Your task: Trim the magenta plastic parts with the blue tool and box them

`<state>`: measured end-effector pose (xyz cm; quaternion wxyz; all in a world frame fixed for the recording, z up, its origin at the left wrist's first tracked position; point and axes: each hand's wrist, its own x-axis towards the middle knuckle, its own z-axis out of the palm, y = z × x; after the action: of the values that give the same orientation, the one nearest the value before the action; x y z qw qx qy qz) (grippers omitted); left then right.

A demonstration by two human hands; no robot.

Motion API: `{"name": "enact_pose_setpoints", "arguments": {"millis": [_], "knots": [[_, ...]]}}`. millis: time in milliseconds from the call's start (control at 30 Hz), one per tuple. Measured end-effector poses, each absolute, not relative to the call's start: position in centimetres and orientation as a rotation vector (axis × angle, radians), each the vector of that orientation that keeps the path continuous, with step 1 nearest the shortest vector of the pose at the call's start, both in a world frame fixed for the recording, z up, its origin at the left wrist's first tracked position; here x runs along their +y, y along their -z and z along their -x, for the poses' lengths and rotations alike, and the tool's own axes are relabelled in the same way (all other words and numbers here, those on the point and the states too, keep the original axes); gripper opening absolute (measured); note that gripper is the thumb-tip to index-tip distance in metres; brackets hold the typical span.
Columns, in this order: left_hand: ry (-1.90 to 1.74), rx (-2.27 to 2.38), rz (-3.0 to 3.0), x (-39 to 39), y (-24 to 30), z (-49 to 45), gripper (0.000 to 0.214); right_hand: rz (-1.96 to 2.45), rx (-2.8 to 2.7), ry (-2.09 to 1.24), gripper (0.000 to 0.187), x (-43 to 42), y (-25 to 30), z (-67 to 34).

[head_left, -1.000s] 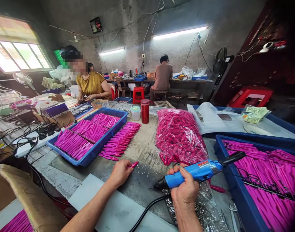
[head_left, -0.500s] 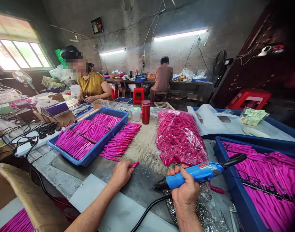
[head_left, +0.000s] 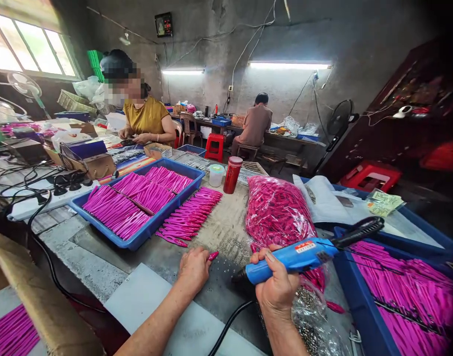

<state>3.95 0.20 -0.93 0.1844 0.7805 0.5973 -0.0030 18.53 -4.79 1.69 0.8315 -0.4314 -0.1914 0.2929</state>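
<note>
My left hand [head_left: 194, 269] is closed on a small glossy pink pointed piece [head_left: 213, 255]; only its tip shows past the fingers. In my right hand [head_left: 278, 282] is a blue electric screwdriver [head_left: 291, 259], its black nose pointing left and down toward the bench. A black cord runs below that hand. Tiny metal rings [head_left: 231, 251] lie scattered on the bench between and beyond my hands. Just past the right hand sits a clear bag of pink pieces [head_left: 280, 210]. A row of long pink pieces [head_left: 191, 215] lies beyond my left hand.
A blue tray [head_left: 128, 242] of pink pieces stands left; another blue tray [head_left: 343, 269] is at right. A red canister [head_left: 232, 175] and a lidded tub [head_left: 216, 176] stand behind. A white board [head_left: 137, 291] lies in front. A co-worker [head_left: 146, 116] sits across at left.
My view has shifted and tilted a little. The screwdriver's rear end is higher, and its nose is slightly nearer the piece in my left hand. Both hands keep their hold.
</note>
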Motion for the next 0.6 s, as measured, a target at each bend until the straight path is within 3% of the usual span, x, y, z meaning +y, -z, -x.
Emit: {"name": "enact_pose_setpoints", "arguments": {"millis": [600], "knots": [[-0.095, 1.654, -2.238, -0.1, 2.2, -3.9, 0.023, 0.874, -0.752, -0.641, 0.035, 0.9, -1.5, -14.8]]}}
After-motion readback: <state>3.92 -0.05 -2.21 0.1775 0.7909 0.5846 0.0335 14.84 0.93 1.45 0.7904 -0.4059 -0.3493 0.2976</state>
